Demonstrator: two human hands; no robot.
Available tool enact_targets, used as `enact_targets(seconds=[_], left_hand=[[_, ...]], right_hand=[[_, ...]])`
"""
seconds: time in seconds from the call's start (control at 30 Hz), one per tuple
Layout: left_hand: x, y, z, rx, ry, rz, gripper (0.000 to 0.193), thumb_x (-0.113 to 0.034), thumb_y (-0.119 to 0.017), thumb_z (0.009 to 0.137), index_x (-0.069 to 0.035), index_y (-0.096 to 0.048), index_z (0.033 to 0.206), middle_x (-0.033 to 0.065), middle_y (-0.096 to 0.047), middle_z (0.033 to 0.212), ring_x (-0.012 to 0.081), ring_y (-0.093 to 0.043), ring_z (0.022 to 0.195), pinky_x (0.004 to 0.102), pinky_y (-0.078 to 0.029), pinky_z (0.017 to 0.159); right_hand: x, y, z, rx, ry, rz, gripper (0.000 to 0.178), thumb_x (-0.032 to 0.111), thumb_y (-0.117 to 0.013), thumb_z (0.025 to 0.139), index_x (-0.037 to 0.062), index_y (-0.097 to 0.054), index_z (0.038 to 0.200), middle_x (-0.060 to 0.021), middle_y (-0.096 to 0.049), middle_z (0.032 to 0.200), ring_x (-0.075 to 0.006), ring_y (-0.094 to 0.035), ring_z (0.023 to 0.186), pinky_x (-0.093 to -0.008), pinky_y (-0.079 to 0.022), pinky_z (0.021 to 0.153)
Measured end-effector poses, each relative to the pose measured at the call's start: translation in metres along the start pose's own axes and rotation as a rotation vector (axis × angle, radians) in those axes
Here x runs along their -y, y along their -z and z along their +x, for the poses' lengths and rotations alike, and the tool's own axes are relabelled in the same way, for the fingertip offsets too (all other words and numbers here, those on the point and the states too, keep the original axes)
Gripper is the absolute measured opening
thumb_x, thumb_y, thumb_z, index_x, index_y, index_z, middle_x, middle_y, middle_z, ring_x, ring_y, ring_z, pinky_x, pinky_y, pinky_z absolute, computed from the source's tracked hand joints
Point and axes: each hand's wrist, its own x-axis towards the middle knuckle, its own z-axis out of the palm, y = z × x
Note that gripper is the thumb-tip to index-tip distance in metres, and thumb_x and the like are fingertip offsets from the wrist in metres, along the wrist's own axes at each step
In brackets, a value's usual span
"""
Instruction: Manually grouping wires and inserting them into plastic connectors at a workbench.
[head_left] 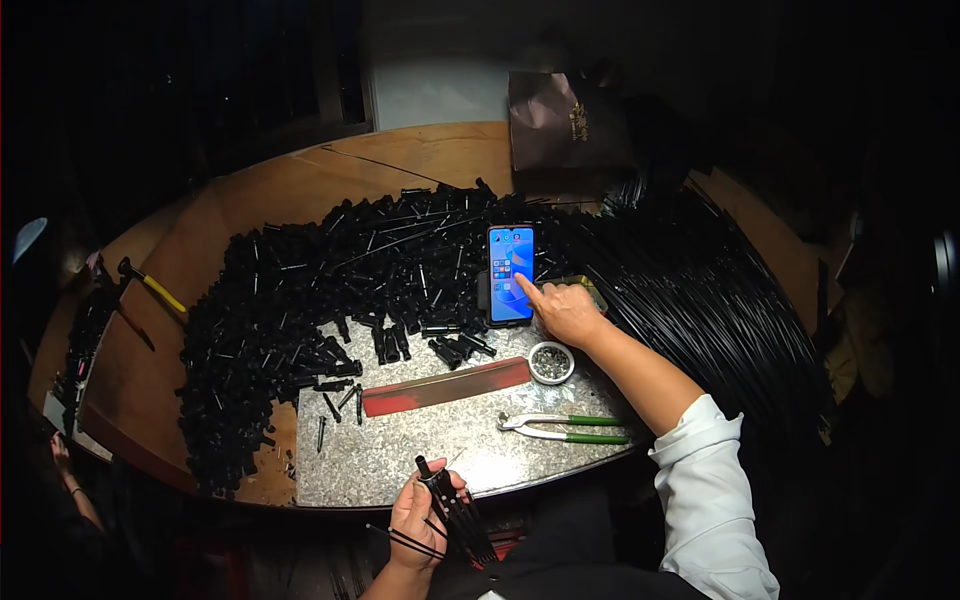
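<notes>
My left hand (412,520) is closed around a bunch of thin black rods (468,522) just in front of the table's near edge. A short black tubular fitting (428,468) sticks up from the same grip; how it meets the rods is hidden by the fingers. My right hand (570,312) reaches across the table with its index finger stretched out, its tip at the lit screen of a smartphone (511,290). The other fingers are bent, and nothing shows in that hand. The phone stands upright against a dark support, showing app icons on blue.
Black plastic fittings (290,270) are heaped at left and middle; long black rods (700,290) lie at right. On the speckled board (400,460) are a red strip (445,388), a white bowl (551,363) of small metal pieces and green-handled pincers (565,428). Behind stands a paper bag (570,120).
</notes>
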Motion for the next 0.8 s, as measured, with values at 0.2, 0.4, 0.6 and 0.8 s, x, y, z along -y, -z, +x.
enact_targets(seconds=[0.2, 0.4, 0.6, 0.8], left_hand=[[-0.001, -0.001, 0.000, 0.031, 0.003, 0.014, 0.035, -0.024, -0.041, 0.096, 0.002, -0.045, 0.119, 0.0156, -0.057, 0.094, 0.0230, -0.058, 0.083, 0.0351, -0.050, 0.077], [-0.002, -0.007, -0.001, -0.019, 0.001, 0.026, 0.034, -0.024, -0.041, 0.094, 0.001, -0.045, 0.117, 0.0165, -0.058, 0.091, 0.0267, -0.060, 0.081, 0.0378, -0.051, 0.075], [-0.001, -0.004, 0.000, -0.017, -0.003, 0.046, 0.035, -0.025, -0.041, 0.094, 0.001, -0.045, 0.117, 0.0164, -0.058, 0.091, 0.0265, -0.060, 0.081, 0.0382, -0.051, 0.075], [-0.003, -0.003, 0.000, 0.036, 0.001, 0.025, 0.035, -0.025, -0.039, 0.096, 0.001, -0.045, 0.120, 0.0157, -0.057, 0.094, 0.0243, -0.059, 0.083, 0.0366, -0.050, 0.078]], right_hand=[[-0.001, 0.005, 0.007, -0.042, -0.039, -0.059, 0.059, 0.019, -0.051, 0.086, 0.0119, -0.030, 0.140, -0.0095, -0.057, 0.069, -0.0218, -0.060, 0.057, -0.0327, -0.046, 0.048], [0.003, 0.006, 0.010, -0.009, -0.033, -0.018, 0.061, 0.016, -0.051, 0.084, 0.0123, -0.029, 0.141, -0.0099, -0.058, 0.069, -0.0221, -0.060, 0.057, -0.0330, -0.047, 0.048], [0.003, 0.005, 0.008, -0.031, -0.016, -0.015, 0.071, 0.010, -0.054, 0.076, 0.0132, -0.027, 0.142, -0.0095, -0.057, 0.069, -0.0219, -0.060, 0.057, -0.0332, -0.047, 0.049], [0.002, 0.007, 0.012, -0.021, -0.030, -0.009, 0.069, 0.009, -0.053, 0.077, 0.0134, -0.028, 0.141, -0.0098, -0.057, 0.070, -0.0221, -0.060, 0.058, -0.0329, -0.048, 0.050]])
